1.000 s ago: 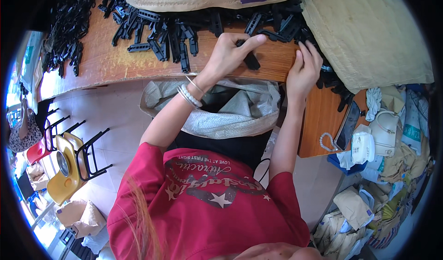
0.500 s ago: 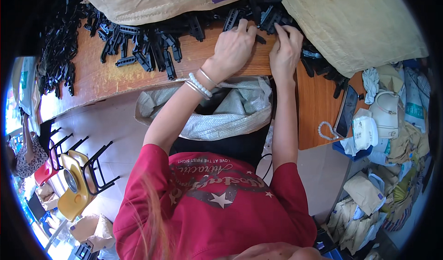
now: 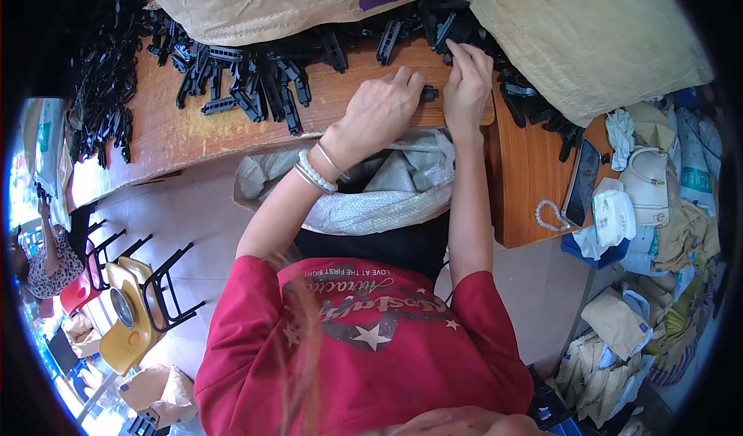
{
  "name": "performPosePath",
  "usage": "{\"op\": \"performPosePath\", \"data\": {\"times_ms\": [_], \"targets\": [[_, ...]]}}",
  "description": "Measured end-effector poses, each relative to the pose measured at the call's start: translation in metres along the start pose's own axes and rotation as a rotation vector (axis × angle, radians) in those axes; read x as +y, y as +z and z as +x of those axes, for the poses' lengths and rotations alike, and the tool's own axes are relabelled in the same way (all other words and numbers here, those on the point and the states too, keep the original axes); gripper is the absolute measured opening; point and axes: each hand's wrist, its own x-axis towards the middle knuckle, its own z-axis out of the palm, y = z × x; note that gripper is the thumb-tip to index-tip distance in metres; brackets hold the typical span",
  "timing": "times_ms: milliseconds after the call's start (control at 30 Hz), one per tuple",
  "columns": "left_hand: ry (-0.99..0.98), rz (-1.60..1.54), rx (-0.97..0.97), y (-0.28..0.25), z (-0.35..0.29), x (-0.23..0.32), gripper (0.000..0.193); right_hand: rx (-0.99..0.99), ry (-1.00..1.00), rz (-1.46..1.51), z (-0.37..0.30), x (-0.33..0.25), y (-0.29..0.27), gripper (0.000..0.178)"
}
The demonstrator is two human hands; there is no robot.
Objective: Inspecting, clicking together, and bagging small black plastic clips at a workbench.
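Observation:
My left hand point(image 3: 381, 109) is above the table's front edge, its fingers closed round a small black plastic part point(image 3: 429, 93) whose end pokes out beside them. Most of that part is hidden by the hand. To its right, my right hand point(image 3: 467, 84) reaches with stretched fingers into a heap of long black plastic parts point(image 3: 443, 32). Its fingertips touch, or nearly touch, one part there; nothing shows held in it. Below my hands an open white woven sack point(image 3: 371, 210) hangs in front of me against the table edge.
Large tan paper sacks point(image 3: 294, 6) bulge over the wooden table point(image 3: 325, 103). Many more black parts point(image 3: 255, 87) lie to the left. At right are a phone point(image 3: 580, 184), a tissue pack point(image 3: 614, 215) and a white handbag point(image 3: 646, 184). Yellow chairs point(image 3: 128, 335) and a person point(image 3: 50, 266) are at left.
My left hand has drawn back from the heap, left and toward me, with the black part. My right hand has shifted slightly left, its fingers still at the heap.

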Motion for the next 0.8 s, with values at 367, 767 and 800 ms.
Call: {"op": "performPosePath", "data": {"times_ms": [367,767,800], "targets": [[-0.45,-0.836,0.053,-0.012,-0.013,-0.011,0.02,-0.172,-0.003,-0.302,-0.003,0.0,-0.022,0.03],[-0.793,-1.313,-0.017,-0.021,-0.025,-0.014,0.032,-0.129,-0.057,-0.279,-0.002,-0.01,-0.002,0.018],[-0.778,-1.335,-0.019,-0.019,-0.025,-0.015,0.031,-0.113,-0.069,-0.249,-0.004,-0.01,0.0,0.017]]}}
